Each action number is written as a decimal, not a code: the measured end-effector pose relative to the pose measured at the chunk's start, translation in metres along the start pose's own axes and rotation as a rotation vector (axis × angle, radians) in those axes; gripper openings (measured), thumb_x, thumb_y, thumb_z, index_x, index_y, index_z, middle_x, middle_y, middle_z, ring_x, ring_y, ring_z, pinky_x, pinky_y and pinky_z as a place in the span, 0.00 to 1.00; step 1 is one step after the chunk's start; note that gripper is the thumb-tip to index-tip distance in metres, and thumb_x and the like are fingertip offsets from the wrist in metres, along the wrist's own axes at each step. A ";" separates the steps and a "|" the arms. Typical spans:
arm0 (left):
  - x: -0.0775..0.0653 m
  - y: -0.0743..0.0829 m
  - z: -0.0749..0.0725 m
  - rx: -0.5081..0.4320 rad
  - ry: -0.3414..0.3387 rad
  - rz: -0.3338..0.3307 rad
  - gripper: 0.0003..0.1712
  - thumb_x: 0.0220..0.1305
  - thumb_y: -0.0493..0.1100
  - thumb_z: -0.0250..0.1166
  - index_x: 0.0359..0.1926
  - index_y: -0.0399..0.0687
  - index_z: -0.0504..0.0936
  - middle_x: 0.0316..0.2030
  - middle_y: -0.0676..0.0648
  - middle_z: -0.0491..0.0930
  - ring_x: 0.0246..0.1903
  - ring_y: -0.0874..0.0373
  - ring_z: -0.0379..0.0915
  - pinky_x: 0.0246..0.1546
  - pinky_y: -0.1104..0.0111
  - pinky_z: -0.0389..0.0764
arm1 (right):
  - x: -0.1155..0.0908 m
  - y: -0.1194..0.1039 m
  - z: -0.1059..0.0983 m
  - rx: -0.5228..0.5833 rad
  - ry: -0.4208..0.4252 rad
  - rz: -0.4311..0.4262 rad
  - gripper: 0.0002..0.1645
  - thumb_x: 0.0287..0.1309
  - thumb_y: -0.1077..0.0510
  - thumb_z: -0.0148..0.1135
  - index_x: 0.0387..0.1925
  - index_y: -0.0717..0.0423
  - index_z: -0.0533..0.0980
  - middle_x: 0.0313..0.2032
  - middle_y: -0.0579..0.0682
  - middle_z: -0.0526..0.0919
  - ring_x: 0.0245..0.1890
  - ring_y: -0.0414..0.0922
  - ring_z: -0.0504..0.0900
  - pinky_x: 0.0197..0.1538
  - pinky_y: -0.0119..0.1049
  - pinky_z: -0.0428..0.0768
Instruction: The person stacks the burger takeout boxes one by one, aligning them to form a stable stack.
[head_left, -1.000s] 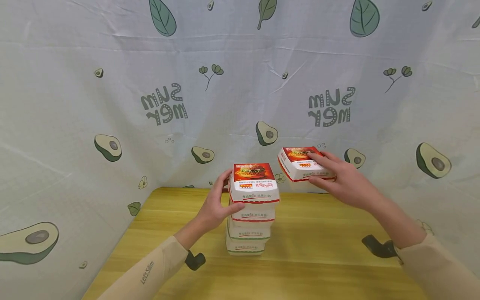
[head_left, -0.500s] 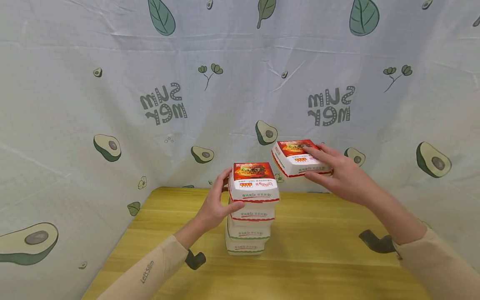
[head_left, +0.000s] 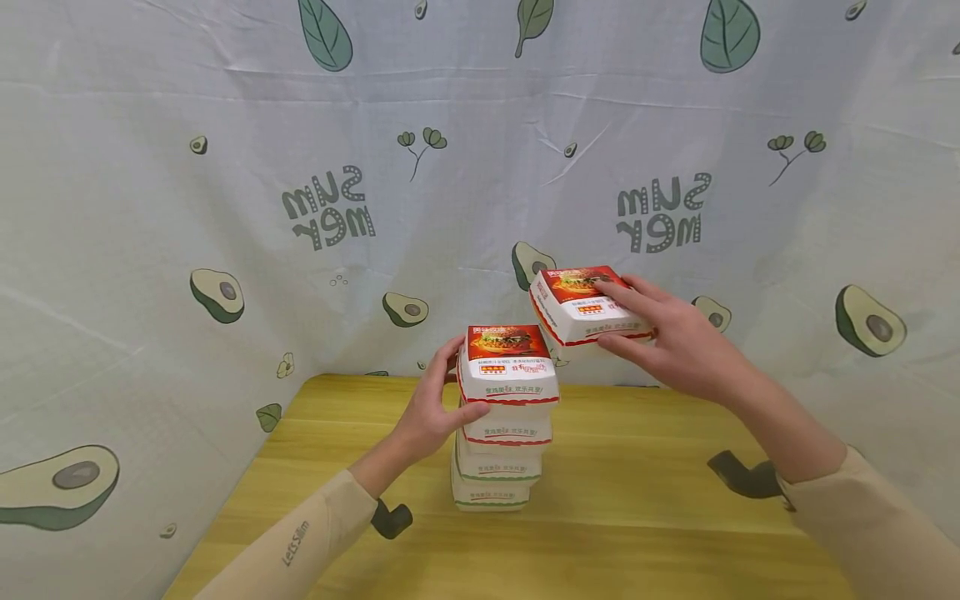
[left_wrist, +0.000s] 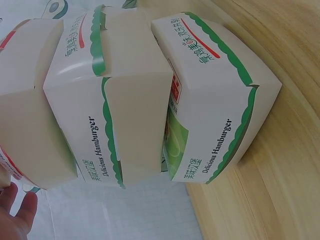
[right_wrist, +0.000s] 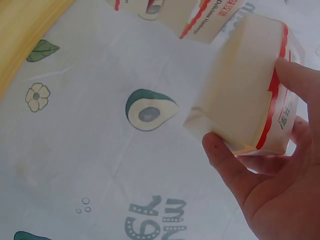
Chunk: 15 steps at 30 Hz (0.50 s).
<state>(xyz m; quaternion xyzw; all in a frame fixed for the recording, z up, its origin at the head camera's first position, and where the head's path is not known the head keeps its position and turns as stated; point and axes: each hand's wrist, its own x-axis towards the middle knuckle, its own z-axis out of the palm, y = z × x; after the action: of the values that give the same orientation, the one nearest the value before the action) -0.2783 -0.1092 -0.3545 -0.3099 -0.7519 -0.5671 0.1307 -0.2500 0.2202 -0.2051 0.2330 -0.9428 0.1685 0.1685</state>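
Observation:
A stack of paper hamburger boxes (head_left: 504, 467) stands upright on the table, slightly uneven. Its two lower boxes have green trim; above them are red-trimmed ones. My left hand (head_left: 431, 417) grips the top box (head_left: 510, 367) at its left side, thumb in front and fingers reaching behind. Up and to the right, apart from the stack, my right hand (head_left: 667, 333) holds another red-trimmed hamburger box (head_left: 577, 312) in the air, slightly tilted. The right wrist view shows the held box's bare underside (right_wrist: 235, 90). Green-trimmed box (left_wrist: 215, 100) fills the left wrist view's right half.
The yellow wood-grain table (head_left: 637, 467) extends on both sides of the stack. Behind it hangs a pale cloth (head_left: 480, 208) printed with avocados and leaves. A dark curved piece (head_left: 390, 519) sits at each sleeve cuff.
My right hand has moved left and upward with its hamburger box, closer to the stack's top. The left hand and the stack have stayed in place.

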 end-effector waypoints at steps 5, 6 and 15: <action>0.001 -0.001 0.001 -0.002 0.004 0.000 0.51 0.60 0.50 0.72 0.78 0.65 0.51 0.67 0.54 0.67 0.64 0.57 0.64 0.63 0.48 0.69 | 0.003 -0.006 -0.001 0.009 -0.017 0.006 0.45 0.63 0.38 0.65 0.77 0.33 0.58 0.78 0.56 0.54 0.70 0.64 0.61 0.54 0.63 0.77; 0.001 -0.001 0.001 -0.002 0.004 -0.006 0.52 0.60 0.50 0.72 0.78 0.64 0.51 0.67 0.54 0.66 0.64 0.56 0.64 0.63 0.47 0.69 | 0.003 -0.007 -0.002 0.010 -0.018 0.004 0.44 0.63 0.38 0.65 0.77 0.32 0.58 0.78 0.56 0.54 0.70 0.64 0.61 0.54 0.63 0.76; 0.002 0.004 0.002 -0.003 0.001 -0.038 0.54 0.59 0.43 0.71 0.79 0.51 0.49 0.69 0.44 0.65 0.65 0.48 0.63 0.63 0.45 0.68 | 0.010 -0.022 -0.005 0.023 -0.003 -0.033 0.42 0.63 0.38 0.65 0.76 0.30 0.60 0.78 0.53 0.55 0.72 0.61 0.61 0.57 0.60 0.75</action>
<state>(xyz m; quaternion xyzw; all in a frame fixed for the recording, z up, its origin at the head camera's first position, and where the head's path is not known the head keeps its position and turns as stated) -0.2770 -0.1059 -0.3517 -0.2954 -0.7565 -0.5709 0.1200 -0.2464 0.2002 -0.1916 0.2507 -0.9371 0.1762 0.1670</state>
